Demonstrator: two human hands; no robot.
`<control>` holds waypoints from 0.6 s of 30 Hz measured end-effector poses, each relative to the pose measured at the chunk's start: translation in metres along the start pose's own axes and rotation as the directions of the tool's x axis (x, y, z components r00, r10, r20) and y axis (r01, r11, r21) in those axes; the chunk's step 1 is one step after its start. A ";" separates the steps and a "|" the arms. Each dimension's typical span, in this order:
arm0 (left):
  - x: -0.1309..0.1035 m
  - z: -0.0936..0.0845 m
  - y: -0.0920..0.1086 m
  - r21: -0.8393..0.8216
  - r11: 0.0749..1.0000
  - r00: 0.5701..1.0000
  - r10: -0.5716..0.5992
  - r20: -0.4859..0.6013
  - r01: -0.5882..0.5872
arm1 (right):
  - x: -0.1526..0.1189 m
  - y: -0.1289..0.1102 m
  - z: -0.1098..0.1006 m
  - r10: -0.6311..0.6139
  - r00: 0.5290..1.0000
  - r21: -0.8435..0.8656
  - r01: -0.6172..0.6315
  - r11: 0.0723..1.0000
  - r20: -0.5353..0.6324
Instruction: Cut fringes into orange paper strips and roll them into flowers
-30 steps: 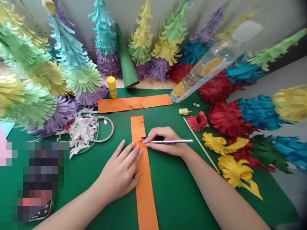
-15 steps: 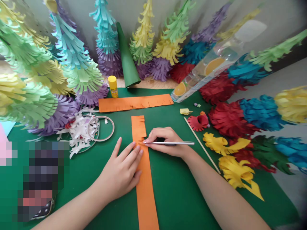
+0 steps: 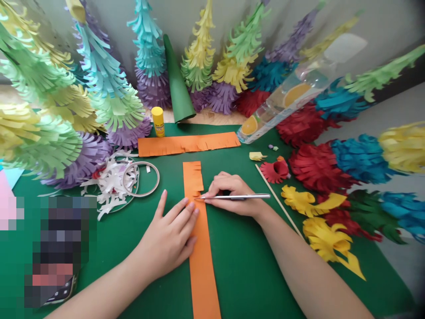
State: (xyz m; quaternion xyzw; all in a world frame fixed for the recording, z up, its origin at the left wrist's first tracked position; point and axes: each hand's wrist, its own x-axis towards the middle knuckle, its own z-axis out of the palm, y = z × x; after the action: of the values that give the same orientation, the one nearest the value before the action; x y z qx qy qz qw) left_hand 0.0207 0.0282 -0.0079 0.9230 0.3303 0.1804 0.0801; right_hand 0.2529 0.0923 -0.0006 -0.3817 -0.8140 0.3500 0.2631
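Note:
An orange paper strip runs lengthwise away from me on the green table surface, with several slits along the right edge of its far end. My left hand lies flat on it, fingers spread, the fingertips close to the cuts. Pinched in my right hand is a slim silver craft knife, held nearly level. Its tip rests on the strip just beyond my left fingertips. A second orange strip, fringed along its near edge, lies crosswise farther back.
A yellow glue stick, a green paper cone and a clear bottle stand behind. White paper scraps and a tape ring lie left. Right are a thin stick, yellow curls and fringed paper trees.
The view has shifted very slightly. Both hands keep nearly the same pose, the knife's tip still on the strip and its handle end a touch higher.

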 end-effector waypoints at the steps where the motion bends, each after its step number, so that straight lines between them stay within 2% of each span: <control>1: 0.000 0.000 0.000 -0.001 1.000 1.000 0.000 -0.002 0.000 | 0.000 0.000 -0.001 0.004 1.000 0.005 -0.004 1.000 0.005; 7: 0.000 0.001 0.000 -0.008 1.000 1.000 -0.004 -0.007 0.003 | -0.002 0.002 -0.007 0.022 0.999 -0.049 -0.021 0.999 0.023; 18: 0.000 0.001 -0.001 -0.027 1.000 1.000 -0.005 -0.016 0.004 | -0.002 -0.002 -0.016 0.015 0.999 0.009 -0.016 1.000 0.047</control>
State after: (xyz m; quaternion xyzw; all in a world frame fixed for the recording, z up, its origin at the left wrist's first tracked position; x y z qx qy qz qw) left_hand 0.0203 0.0287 -0.0092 0.9197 0.3305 0.1919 0.0901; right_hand 0.2646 0.0954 0.0105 -0.3785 -0.8152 0.3648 0.2430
